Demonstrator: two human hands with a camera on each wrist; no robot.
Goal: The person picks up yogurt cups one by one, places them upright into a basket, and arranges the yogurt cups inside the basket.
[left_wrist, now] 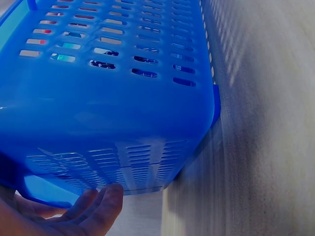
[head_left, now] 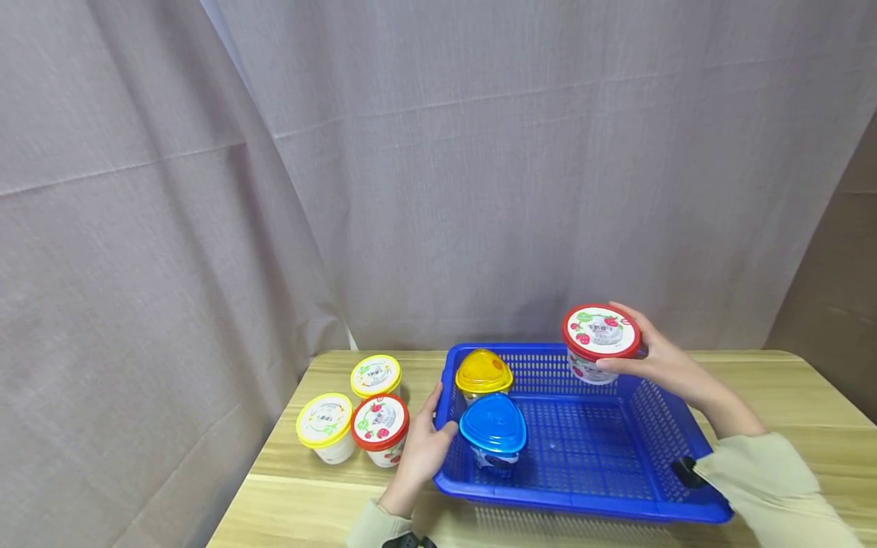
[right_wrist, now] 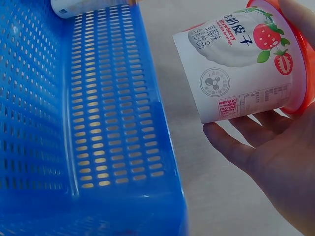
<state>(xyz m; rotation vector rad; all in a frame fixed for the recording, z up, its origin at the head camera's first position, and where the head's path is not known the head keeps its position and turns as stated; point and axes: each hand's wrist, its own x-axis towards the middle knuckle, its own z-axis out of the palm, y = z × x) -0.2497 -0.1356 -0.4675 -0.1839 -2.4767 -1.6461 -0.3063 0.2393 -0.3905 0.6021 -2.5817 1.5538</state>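
"While the left hand (head_left: 422, 447) is gripping the left rim of a blue rectangular plastic basket (head_left: 582, 504), what is the right hand (head_left: 654, 361) doing?"

"It is grasping a round white tub with a red-rimmed, strawberry-printed lid (head_left: 601, 339), holding it up near the basket's far right corner."

"Which step?"

"Probably loading: a yellow-domed cup (head_left: 483, 373) and a blue-domed cup (head_left: 493, 425) are sitting inside the basket's left end; three round white tubs (head_left: 381, 425) are standing left of it. The next move is presumably calling for lowering the held tub, level, below the rim."
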